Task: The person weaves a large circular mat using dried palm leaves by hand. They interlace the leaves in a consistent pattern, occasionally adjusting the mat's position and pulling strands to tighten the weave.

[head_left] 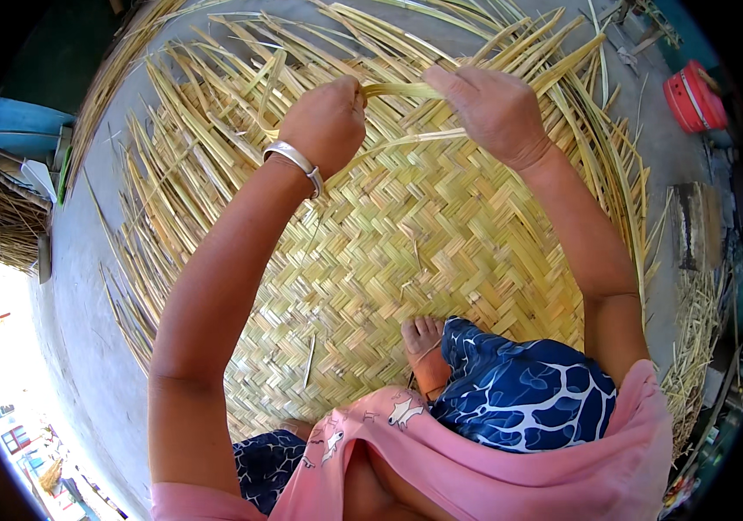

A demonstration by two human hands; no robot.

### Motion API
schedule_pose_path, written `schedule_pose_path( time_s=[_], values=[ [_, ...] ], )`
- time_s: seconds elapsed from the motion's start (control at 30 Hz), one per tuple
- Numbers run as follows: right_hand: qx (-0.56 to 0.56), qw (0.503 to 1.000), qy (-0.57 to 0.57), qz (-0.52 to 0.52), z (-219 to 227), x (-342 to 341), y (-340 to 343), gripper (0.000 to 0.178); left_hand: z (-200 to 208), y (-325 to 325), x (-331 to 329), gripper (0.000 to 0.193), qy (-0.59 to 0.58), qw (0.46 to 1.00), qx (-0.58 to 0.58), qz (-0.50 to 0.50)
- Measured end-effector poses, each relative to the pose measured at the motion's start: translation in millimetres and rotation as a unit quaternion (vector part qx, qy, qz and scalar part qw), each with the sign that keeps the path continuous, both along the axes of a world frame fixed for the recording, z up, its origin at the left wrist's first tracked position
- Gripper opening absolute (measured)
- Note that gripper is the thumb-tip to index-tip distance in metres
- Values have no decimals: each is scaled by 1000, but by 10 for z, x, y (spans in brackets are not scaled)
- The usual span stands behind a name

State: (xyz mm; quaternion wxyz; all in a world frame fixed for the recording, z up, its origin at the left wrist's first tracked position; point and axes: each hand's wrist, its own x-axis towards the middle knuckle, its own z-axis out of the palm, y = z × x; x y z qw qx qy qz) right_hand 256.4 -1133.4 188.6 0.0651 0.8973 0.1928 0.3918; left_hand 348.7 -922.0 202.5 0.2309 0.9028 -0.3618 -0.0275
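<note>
Grey floor (85, 286) spreads around a large woven mat (441, 226) of pale yellow-green strips, seen from above through the fisheye camera I am watching from a distance. Both bare hands reach forward over the mat's far part, holding one flat strip (399, 89) between them. I see the left hand (326, 120), its wrist ringed by a silver bangle (295, 162), curled into a fist; the strip comes out at its thumb side. My view of the right hand (497, 113) shows its back, fingers bent and gripping the strip's other end, though the exact contact is hidden beneath them. Between the two grips, the strip spans a short gap with a slight upward bow. Just below it, another pale strip (419, 137) crosses the weave. Long unwoven ends (172, 165) fan out past the mat's far and left edges onto the floor, and more lie along its right edge. To the left, I find a broad stretch of floor; to the right, a narrower band, with a red bucket (695, 97) beyond the far right corner and loose straw (693, 326) near the right edge. Toward the near edge, a bare foot (426, 347) rests on the weave beside blue patterned clothing (528, 382).
</note>
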Motion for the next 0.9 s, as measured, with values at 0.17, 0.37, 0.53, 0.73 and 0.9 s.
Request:
schedule_pose_path(
  time_s=[0.17, 0.37, 0.53, 0.73, 0.9],
  values=[
    [68, 989, -27, 128, 196, -151, 514, 24, -362, 173, 545, 25, 44, 984, -57, 160],
    [163, 961, -48, -217, 686, 40, -408, 40, -139, 611, 225, 24, 186, 940, -268, 97],
    [378, 902, -103, -182, 322, 40, -234, 61, 36, 379, -754, 17, 215, 924, -315, 24],
    [777, 69, 613, 124, -619, -314, 1315, 65, -96, 229, -1800, 18, 507, 753, -398, -128],
    [852, 119, 464, 212, -546, 81, 1127, 39, -514, 575, -2174, 19, 651, 678, -331, -80]
  ],
)
